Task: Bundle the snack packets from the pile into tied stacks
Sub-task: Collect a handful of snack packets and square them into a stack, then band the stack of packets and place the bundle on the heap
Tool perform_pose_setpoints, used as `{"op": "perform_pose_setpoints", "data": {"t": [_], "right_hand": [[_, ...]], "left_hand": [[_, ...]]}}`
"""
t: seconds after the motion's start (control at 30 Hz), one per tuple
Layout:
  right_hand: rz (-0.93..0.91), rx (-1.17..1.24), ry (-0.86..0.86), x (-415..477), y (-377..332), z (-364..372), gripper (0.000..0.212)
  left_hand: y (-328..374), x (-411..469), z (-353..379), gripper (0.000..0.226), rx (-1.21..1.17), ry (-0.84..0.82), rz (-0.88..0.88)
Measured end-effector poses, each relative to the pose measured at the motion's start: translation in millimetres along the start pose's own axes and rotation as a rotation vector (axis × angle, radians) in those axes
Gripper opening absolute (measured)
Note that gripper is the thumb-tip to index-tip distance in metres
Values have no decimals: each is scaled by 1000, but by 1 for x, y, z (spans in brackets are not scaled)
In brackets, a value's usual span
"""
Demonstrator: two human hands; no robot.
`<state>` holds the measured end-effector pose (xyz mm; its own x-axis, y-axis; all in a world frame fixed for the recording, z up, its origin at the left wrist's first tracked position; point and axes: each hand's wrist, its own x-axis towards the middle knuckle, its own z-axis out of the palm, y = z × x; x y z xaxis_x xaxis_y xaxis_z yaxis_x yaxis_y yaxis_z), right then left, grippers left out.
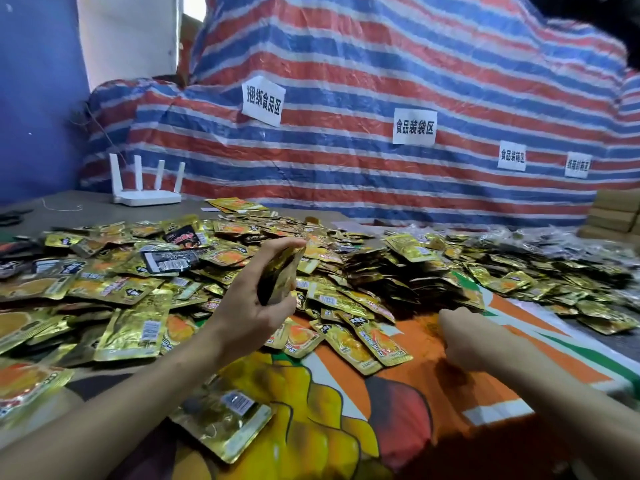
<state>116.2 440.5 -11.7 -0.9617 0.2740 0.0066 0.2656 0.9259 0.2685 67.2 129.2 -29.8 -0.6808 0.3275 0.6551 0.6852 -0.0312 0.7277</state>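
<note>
A wide pile of gold snack packets (pixel 114 289) covers the table from the left edge to the far right. My left hand (pixel 252 306) grips a small stack of gold packets (pixel 278 275) on edge, raised above the pile. My right hand (pixel 460 334) reaches down to the near edge of a heap of packets (pixel 398 275), fingers curled toward them; whether they grip a packet is hidden. One loose packet (pixel 221 417) lies close to me under my left forearm.
An orange printed sheet (pixel 485 375) with fruit pictures covers the near table. A white router (pixel 145 188) stands at the back left. A striped tarp (pixel 381 98) with paper labels rises behind the pile. Cardboard boxes (pixel 613 216) sit at the far right.
</note>
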Motion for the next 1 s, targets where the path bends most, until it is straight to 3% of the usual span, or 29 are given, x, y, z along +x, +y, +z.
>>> {"op": "perform_pose_setpoints", "data": {"t": [0.17,0.23,0.33,0.4,0.57,0.63,0.7,0.8,0.87,1.0], "right_hand": [[-23,-73,-36,-8,-6,-3,23],[-22,-18,44,-3,-4,-15,19],[-96,295,301,6,-19,-37,15],[-228,592,362,8,-49,-48,13],[-588,943,314,18,-145,-56,11],[-642,1076,327,25,-180,-56,13],[-668,1237,304,31,-205,-53,15],[-686,1433,230,38,-224,-45,17],[-715,1470,178,41,-227,-39,17],[-705,1474,105,45,-220,-28,20]], "left_hand": [[-3,4,-4,45,-221,198,-205],[-2,6,-10,41,-329,225,-263],[1,12,-23,53,-439,201,-316],[1,12,-31,55,-421,168,-356],[-6,0,-47,56,-389,120,-534],[-6,-2,-54,39,-342,129,-577],[-9,-2,-60,6,-268,193,-611],[-21,0,-63,10,-235,293,-660],[-26,2,-65,23,-241,327,-668],[-27,4,-67,23,-304,327,-695]]}}
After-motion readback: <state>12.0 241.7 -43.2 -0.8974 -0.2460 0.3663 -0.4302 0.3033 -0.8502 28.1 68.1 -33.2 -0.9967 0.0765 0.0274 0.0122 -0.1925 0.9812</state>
